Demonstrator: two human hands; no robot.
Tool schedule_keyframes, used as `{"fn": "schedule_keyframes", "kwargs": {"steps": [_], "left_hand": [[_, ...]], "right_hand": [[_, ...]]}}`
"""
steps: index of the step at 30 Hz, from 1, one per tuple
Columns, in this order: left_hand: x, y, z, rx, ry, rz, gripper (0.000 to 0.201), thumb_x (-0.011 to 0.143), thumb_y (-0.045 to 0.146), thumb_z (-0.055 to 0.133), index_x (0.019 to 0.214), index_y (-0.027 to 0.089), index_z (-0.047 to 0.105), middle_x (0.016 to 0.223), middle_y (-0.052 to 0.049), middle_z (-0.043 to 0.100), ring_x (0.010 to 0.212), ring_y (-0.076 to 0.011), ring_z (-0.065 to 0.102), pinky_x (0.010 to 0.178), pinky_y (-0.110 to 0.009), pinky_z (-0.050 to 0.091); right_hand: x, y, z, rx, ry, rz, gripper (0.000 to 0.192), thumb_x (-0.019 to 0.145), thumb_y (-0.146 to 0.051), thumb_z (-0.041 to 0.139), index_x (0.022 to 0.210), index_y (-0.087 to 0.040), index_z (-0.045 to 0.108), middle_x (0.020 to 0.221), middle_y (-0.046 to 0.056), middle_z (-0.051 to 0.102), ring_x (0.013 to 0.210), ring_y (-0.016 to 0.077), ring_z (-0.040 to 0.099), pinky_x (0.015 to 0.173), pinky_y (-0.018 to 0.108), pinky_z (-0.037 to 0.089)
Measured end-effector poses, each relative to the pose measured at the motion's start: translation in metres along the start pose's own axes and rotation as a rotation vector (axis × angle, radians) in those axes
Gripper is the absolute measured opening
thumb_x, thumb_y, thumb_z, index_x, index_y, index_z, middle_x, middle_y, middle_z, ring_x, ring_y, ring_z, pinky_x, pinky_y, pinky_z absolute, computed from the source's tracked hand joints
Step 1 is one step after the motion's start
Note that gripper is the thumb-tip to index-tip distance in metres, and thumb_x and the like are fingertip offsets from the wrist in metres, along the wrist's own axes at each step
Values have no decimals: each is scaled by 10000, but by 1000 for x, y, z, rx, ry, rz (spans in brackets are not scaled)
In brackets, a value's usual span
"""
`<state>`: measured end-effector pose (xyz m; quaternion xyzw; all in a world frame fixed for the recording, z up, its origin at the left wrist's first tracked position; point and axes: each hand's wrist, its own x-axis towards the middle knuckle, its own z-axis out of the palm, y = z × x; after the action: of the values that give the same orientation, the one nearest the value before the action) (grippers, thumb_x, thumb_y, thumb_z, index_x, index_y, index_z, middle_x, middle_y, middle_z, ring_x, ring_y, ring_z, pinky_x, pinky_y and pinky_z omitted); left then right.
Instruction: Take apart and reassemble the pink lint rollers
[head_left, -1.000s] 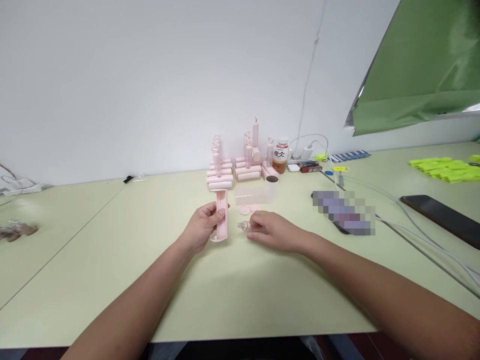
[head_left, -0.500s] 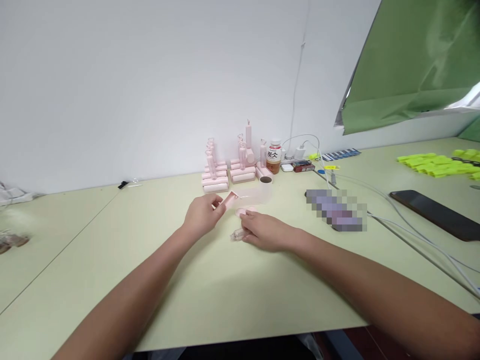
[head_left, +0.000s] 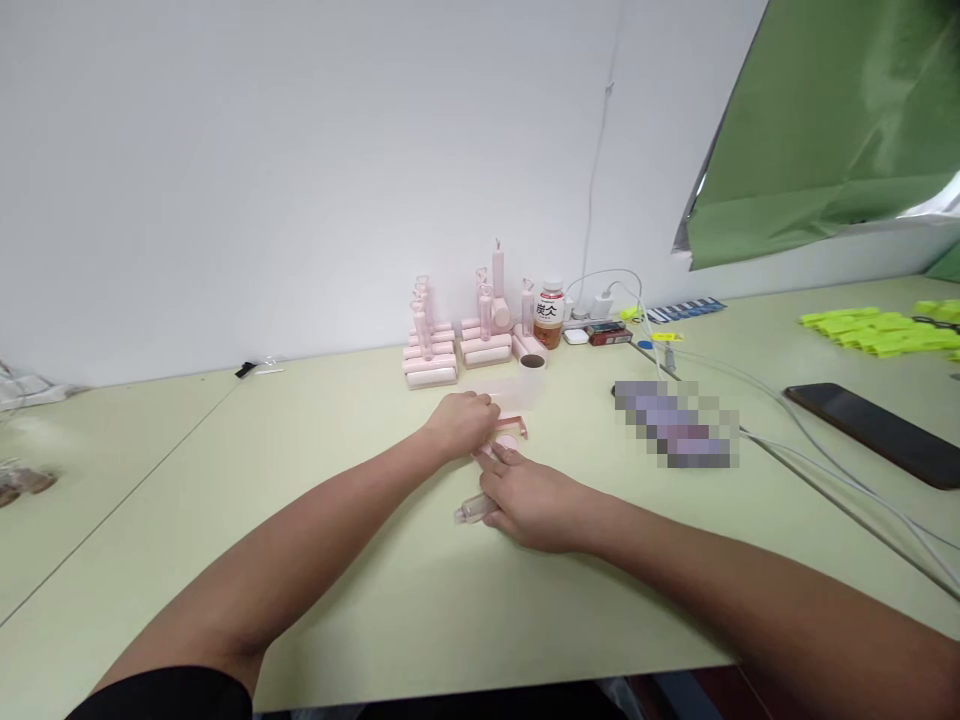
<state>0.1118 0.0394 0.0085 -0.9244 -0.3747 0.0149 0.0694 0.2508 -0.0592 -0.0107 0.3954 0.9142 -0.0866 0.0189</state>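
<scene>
Resting on the pale green table (head_left: pixel 375 560), the right hand (head_left: pixel 529 500) curls loosely around a small clear bottle (head_left: pixel 471 511), seemingly pinned by the thumb. Light, smooth and slippery, it is best gripped around its body. The left hand (head_left: pixel 461 420) closes over a pink handle piece (head_left: pixel 512 425), stiff thin plastic. Pink discs (head_left: pixel 504 442) lie between the hands; stacked pink rollers (head_left: pixel 450 355) and a clear cup (head_left: pixel 532 372) stand behind, cables (head_left: pixel 825 450) to the right.
</scene>
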Motion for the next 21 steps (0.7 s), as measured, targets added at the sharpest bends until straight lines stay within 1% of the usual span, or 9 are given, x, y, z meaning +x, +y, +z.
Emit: {"fn": "schedule_keyframes", "kwargs": {"steps": [2,6,11,13,17,21], "left_hand": [[1,0,0,7,-15,20,136,854,236,582,874,159,692,881,-87,680,862,-238,649,643,-303,443],[1,1,-4,12,-24,53,258,920,280,485,831,175,702,869,-69,689,820,-220,648,602,-302,426],[0,1,-4,23,-13,80,232,895,275,510,821,170,702,852,-77,686,802,-225,643,606,-309,428],[1,0,-3,23,0,91,211,885,268,520,832,168,699,867,-83,684,822,-228,638,620,-311,436],[2,-2,-3,15,26,105,176,869,226,527,858,184,697,912,-85,682,854,-220,628,640,-300,445],[2,-3,-5,6,45,96,153,850,217,543,859,182,692,912,-82,683,850,-224,625,618,-301,434]], "right_hand": [[0,0,-1,3,11,-8,435,940,-332,472,1166,3,631,1450,307,418,1326,444,401,1047,537,377],[1,0,-1,10,27,1,444,928,-335,492,1161,17,633,1426,313,445,1337,443,384,1065,521,359],[4,5,-1,19,47,23,414,919,-346,501,1119,-16,651,1288,282,568,1261,419,458,1019,509,408],[6,8,-2,20,68,29,396,913,-339,512,1099,-22,658,1280,282,568,1257,408,463,1017,500,414],[8,14,-6,30,119,39,393,898,-308,533,1128,-9,645,1329,295,524,1299,401,421,1037,480,405],[10,22,-7,86,157,57,380,890,-286,537,1161,-34,625,1311,264,545,1232,381,479,991,475,448]]}}
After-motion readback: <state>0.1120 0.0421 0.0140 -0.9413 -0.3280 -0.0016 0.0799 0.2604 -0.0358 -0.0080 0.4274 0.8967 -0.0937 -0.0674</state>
